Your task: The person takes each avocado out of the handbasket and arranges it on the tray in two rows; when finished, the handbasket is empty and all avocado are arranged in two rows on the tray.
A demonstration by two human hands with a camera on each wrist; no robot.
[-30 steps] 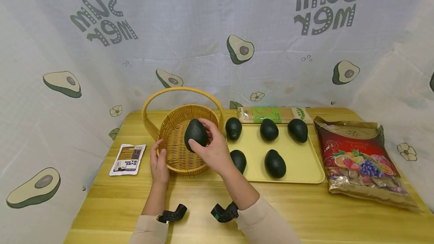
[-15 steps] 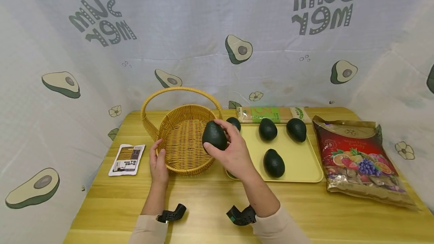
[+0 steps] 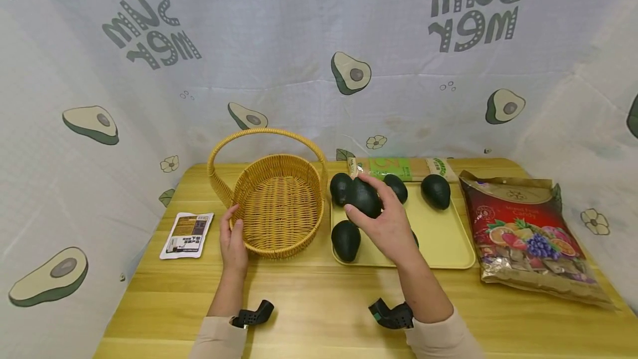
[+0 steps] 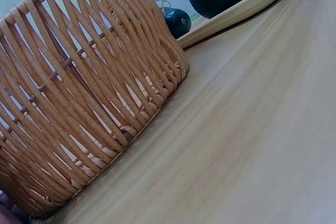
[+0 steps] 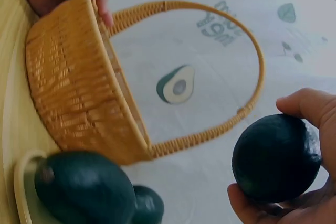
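Observation:
My right hand [image 3: 384, 223] holds a dark green avocado [image 3: 364, 198] between thumb and fingers, raised over the left part of the yellow tray [image 3: 441, 237]. In the right wrist view the held avocado [image 5: 275, 158] shows end-on, with fingertips on both sides. Several more avocados lie on the tray, such as one at its front left corner [image 3: 346, 241] and one at the back right [image 3: 436, 191]. At the left stands a wicker basket [image 3: 276, 209] with a tall hoop handle, its woven bottom showing. My left hand [image 3: 234, 245] grips the basket's rim at the front left.
A white and brown pouch [image 3: 187, 235] lies left of the basket. Behind the tray is a long flat packet [image 3: 404, 169]. A big red candy bag [image 3: 533, 237] lies to the right. A curtain [image 3: 299, 43] printed with avocados hangs behind the wooden table [image 3: 299, 303].
My right hand has carried the avocado rightward, from above the basket to above the tray. The left hand and the basket have stayed in place.

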